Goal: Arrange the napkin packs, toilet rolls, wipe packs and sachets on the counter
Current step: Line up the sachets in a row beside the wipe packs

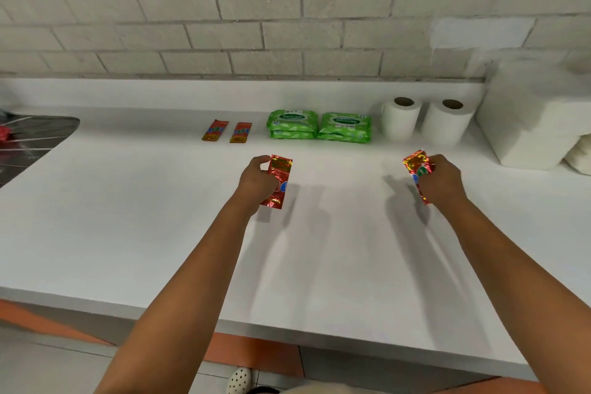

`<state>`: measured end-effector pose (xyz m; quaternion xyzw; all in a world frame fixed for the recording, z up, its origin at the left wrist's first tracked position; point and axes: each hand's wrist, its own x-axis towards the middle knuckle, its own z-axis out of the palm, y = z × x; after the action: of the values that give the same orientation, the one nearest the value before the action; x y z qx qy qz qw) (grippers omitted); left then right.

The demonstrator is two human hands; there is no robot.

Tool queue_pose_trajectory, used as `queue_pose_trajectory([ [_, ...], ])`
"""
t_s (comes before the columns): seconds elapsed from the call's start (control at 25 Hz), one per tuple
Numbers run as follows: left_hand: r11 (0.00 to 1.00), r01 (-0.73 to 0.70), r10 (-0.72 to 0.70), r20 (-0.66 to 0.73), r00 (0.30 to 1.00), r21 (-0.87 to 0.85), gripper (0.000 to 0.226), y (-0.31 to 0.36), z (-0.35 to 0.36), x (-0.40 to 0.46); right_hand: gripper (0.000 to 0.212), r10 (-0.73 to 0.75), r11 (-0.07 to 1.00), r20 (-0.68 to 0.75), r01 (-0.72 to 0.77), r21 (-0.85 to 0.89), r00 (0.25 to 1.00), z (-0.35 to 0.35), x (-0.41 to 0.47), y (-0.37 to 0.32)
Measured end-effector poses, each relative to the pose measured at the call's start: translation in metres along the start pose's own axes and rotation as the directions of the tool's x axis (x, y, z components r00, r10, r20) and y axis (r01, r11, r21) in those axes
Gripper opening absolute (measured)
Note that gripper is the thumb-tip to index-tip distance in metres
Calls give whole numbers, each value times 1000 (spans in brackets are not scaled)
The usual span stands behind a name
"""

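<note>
Gripping red sachets, both hands [256, 177] [443, 181] outstretched.

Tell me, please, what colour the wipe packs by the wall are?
Bright green wipe packs with white labels, seen in the head view.

white counter [128, 217], sachets [215, 130], wipe packs [292, 125], toilet rolls [401, 118]

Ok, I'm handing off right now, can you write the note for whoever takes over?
Left hand grips a red sachet; right hand grips another sachet, both over the counter.
Done: two sachets side by side at the back, two stacks of green wipe packs, two toilet rolls upright, napkin packs far right.
Left: probably set both held sachets by the placed pair.
</note>
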<state>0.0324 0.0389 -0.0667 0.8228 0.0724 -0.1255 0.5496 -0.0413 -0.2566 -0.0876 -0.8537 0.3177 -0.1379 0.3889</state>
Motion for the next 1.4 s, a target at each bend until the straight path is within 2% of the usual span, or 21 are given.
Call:
queue_pose_trajectory([
  [0.12, 999, -11, 9, -50, 999, -32, 58, 1, -28, 23, 53, -98, 990, 60, 91, 112, 993, 36, -2, -50],
  [0.28, 997, -18, 7, -143, 990, -78, 45, -2, -79, 63, 36, -239, 959, 91, 221, 176, 967, 97, -11, -121],
  [0.36, 996, 3, -17, -161, 987, -91, 42, -8, -110, 85, 34, -276, 951, 131, 251, 181, 952, 132, -15, -155],
  [0.68, 995, 6, -19, -142, 990, -96, 52, -35, -211, 167, 31, -296, 945, 263, 242, 220, 918, 261, -26, -259],
  [0.88, 996, -82, 85, -157, 984, 25, 48, -54, -248, 218, 34, -243, 957, 347, 167, 236, 906, 321, -33, -301],
  [1.04, 982, -131, 156, -195, 968, 134, 44, -60, -266, 259, 38, -256, 966, 369, 230, 115, 893, 361, -26, -330],
  [1.16, 973, -148, 182, -191, 965, 179, 43, -67, -273, 293, 40, -193, 978, 405, 209, 4, 894, 393, -13, -349],
  [1.28, 931, -230, 268, -106, 957, 284, 46, -81, -276, 324, 47, -151, 947, 472, 263, -183, 869, 424, 0, -362],
  [1.4, 879, -236, 282, -53, 958, 414, 46, -92, -275, 348, 48, -134, 884, 492, 327, -332, 860, 451, 14, -368],
])
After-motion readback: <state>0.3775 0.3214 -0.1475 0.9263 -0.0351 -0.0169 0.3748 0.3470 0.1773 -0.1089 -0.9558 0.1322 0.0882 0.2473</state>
